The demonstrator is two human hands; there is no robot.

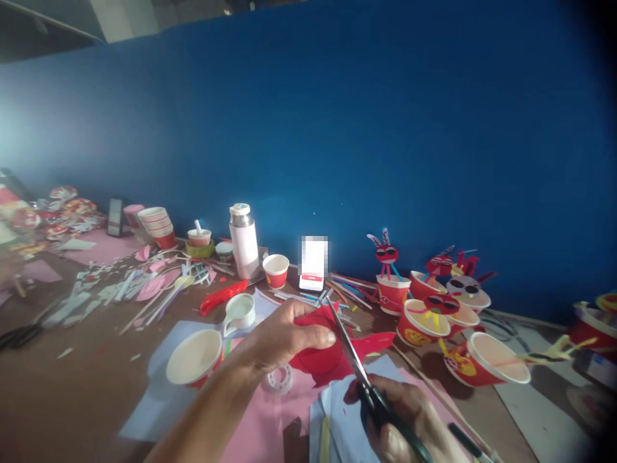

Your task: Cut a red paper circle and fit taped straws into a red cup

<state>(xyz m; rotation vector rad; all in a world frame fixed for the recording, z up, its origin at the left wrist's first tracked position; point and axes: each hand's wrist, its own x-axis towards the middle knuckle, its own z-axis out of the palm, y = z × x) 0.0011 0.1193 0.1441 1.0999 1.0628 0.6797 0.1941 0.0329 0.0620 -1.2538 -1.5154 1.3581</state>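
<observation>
- Red paper (322, 360) is hanging above the pink sheet (270, 418) at the near edge of the table (72, 386), pinched in your left hand (284, 334) so the blades can get at its edge.
- Your left hand is closing thumb over fingers on the paper's upper left part, keeping it taut and lifted clear of the clutter underneath.
- Your right hand (409, 418) is gripping the black handles of the scissors (359, 370), fingers curled through the loops; the blades are pointing up and away from you, lying across the paper's right side and appearing nearly closed.
- A roll of clear tape (279, 378) is lying just below the paper, and an empty paper cup (195, 357) is sitting tilted to its left, both within easy reach.
- Finished cup figures (424, 308) with sunglasses faces and stick ears are standing to the right against the blue wall (385, 128), well apart from the cutting.
- A white flask (243, 241), a stack of cups (157, 225) and paper scraps (144, 283) are crowding the far left of the table.
</observation>
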